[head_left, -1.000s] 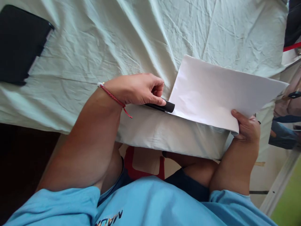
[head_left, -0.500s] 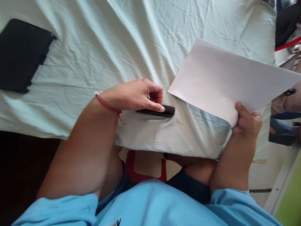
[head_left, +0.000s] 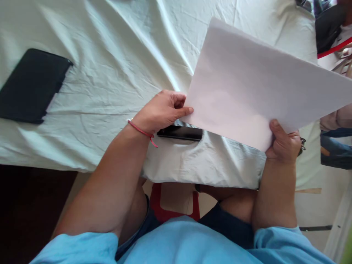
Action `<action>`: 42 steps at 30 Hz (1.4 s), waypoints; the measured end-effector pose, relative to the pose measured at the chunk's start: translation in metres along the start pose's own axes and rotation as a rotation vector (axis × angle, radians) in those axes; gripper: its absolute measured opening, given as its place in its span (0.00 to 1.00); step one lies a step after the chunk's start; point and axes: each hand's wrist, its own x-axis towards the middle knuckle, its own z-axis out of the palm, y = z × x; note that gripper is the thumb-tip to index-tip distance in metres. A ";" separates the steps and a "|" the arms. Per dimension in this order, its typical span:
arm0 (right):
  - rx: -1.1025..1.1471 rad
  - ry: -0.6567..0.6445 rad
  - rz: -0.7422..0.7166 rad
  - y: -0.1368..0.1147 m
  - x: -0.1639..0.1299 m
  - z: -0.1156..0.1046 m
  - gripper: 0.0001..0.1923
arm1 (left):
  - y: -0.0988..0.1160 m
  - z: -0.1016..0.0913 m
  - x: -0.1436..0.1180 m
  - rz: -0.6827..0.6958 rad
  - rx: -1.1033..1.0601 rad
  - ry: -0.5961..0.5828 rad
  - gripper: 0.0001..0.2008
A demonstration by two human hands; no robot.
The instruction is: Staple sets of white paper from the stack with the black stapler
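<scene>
- A wrinkled pale-green tablecloth (head_left: 115, 55) covers the broad table; pale floor (head_left: 310, 207) shows at the near right.
- White paper (head_left: 242, 84) slants over the cloth's right side, between both hands.
- A flat black case (head_left: 33, 86) lies at the left.
- The right hand (head_left: 284, 141) grips the paper's near edge, thumb on top, fingers mostly hidden.
- The left hand (head_left: 165, 110), fingers curled, pinches the paper's left corner.
- A glossy black oblong object (head_left: 181, 132) rests just nearer than the left hand.
- A red braided bracelet (head_left: 140, 131) rings the left wrist.
</scene>
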 end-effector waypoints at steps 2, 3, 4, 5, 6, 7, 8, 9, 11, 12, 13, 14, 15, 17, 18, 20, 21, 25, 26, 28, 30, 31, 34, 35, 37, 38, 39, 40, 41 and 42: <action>-0.036 -0.016 0.001 0.002 -0.002 0.001 0.25 | 0.006 0.001 -0.002 -0.039 -0.026 -0.060 0.05; -0.064 -0.017 0.005 0.003 -0.002 0.001 0.24 | 0.009 0.002 -0.003 -0.044 -0.030 -0.066 0.05; -0.096 -0.019 0.016 0.004 -0.002 0.000 0.24 | 0.011 0.002 -0.004 -0.038 -0.015 -0.056 0.05; -0.128 -0.026 0.037 0.005 -0.002 0.000 0.24 | 0.012 0.003 -0.004 -0.028 0.016 -0.044 0.06; -0.155 -0.038 0.060 0.006 -0.002 0.000 0.25 | 0.013 0.003 -0.004 -0.016 0.058 -0.035 0.08; -0.174 -0.049 0.078 0.007 -0.002 0.000 0.26 | 0.014 0.003 -0.004 -0.004 0.100 -0.027 0.10; -0.185 -0.053 0.087 0.007 -0.002 0.001 0.26 | 0.014 0.003 -0.004 0.007 0.132 -0.021 0.12; -0.190 -0.050 0.089 0.007 -0.002 0.001 0.27 | 0.014 0.003 -0.004 0.016 0.145 -0.016 0.13; -0.187 -0.025 0.074 0.007 -0.001 0.001 0.27 | 0.013 0.002 -0.004 0.022 0.137 -0.022 0.11; -0.182 -0.010 0.066 0.007 0.000 0.000 0.27 | 0.012 0.002 -0.004 0.023 0.126 -0.030 0.09; -0.178 0.002 0.060 0.008 0.001 0.000 0.27 | 0.012 0.001 -0.003 0.027 0.118 -0.042 0.07; -0.176 0.010 0.056 0.008 0.002 -0.001 0.27 | 0.011 0.001 -0.003 0.030 0.115 -0.058 0.06; -0.176 0.016 0.059 0.008 0.003 -0.001 0.28 | 0.011 0.000 -0.004 0.031 0.113 -0.076 0.06; -0.181 0.018 0.087 0.010 0.005 -0.003 0.28 | 0.010 0.000 -0.004 0.021 0.093 -0.102 0.07; -0.184 0.016 0.104 0.010 0.006 -0.004 0.28 | 0.010 0.000 -0.004 0.013 0.080 -0.107 0.06; -0.185 0.006 0.134 0.011 0.007 -0.006 0.28 | 0.011 0.000 -0.005 -0.002 0.077 -0.098 0.06; -0.184 -0.002 0.145 0.012 0.007 -0.007 0.27 | 0.012 0.000 -0.005 -0.005 0.088 -0.086 0.07; -0.156 -0.028 0.156 0.011 0.007 -0.008 0.24 | 0.013 0.002 -0.005 0.013 0.125 -0.005 0.15; -0.147 -0.029 0.156 0.011 0.007 -0.008 0.24 | 0.013 0.002 -0.005 0.019 0.132 0.024 0.16; -0.135 -0.027 0.162 0.010 0.007 -0.007 0.23 | 0.011 0.003 -0.003 0.024 0.144 0.081 0.16; -0.127 -0.020 0.169 0.009 0.007 -0.006 0.22 | 0.009 0.003 -0.002 0.027 0.121 0.109 0.15; -0.121 -0.014 0.170 0.008 0.008 -0.006 0.22 | 0.008 0.004 -0.001 0.027 0.091 0.095 0.13; -0.090 0.003 0.169 0.007 0.009 -0.006 0.22 | 0.008 0.004 -0.003 0.016 -0.023 -0.007 0.10; -0.078 0.004 0.170 0.006 0.009 -0.005 0.21 | 0.009 0.004 -0.004 0.009 -0.039 -0.029 0.11; -0.057 -0.003 0.171 0.006 0.008 -0.005 0.20 | 0.011 0.004 -0.006 -0.001 -0.026 -0.016 0.13; -0.049 -0.007 0.171 0.006 0.008 -0.005 0.20 | 0.012 0.004 -0.007 -0.004 -0.009 0.010 0.14; -0.045 -0.009 0.171 0.006 0.007 -0.005 0.20 | 0.013 0.004 -0.007 -0.009 0.009 0.034 0.16; -0.045 -0.009 0.172 0.006 0.007 -0.005 0.20 | 0.013 0.005 -0.008 -0.014 0.018 0.054 0.18; -0.047 -0.007 0.173 0.006 0.007 -0.005 0.20 | 0.013 0.005 -0.008 -0.019 0.018 0.067 0.18; -0.050 -0.002 0.173 0.006 0.007 -0.005 0.19 | 0.012 0.005 -0.008 -0.025 0.010 0.067 0.18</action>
